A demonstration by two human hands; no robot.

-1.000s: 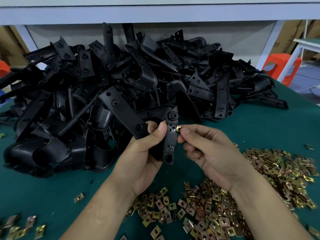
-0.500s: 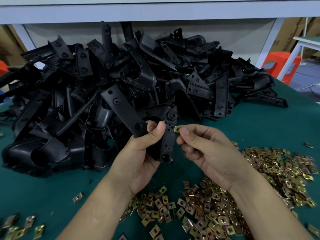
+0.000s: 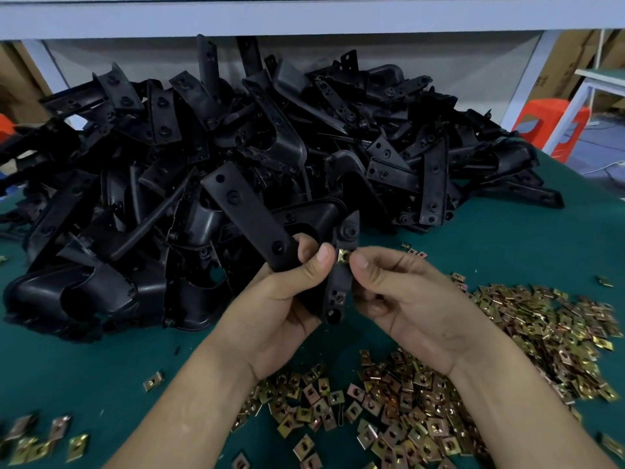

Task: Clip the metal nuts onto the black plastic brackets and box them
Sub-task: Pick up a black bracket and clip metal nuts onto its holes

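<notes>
Clipping step underway: left hand (image 3: pixel 287 299) is gripping a black plastic bracket (image 3: pixel 340 282) above the worktop (image 3: pixel 507 252), right hand (image 3: pixel 406 299) is pinching a metal nut (image 3: pixel 343 255) against its edge. Pushing it fully home looks next.

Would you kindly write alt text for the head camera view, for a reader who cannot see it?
A person's left hand holds a black plastic bracket while the right hand presses a metal nut against its edge. Behind lies a large pile of black brackets; loose brass-coloured nuts are scattered over the green table.
</notes>
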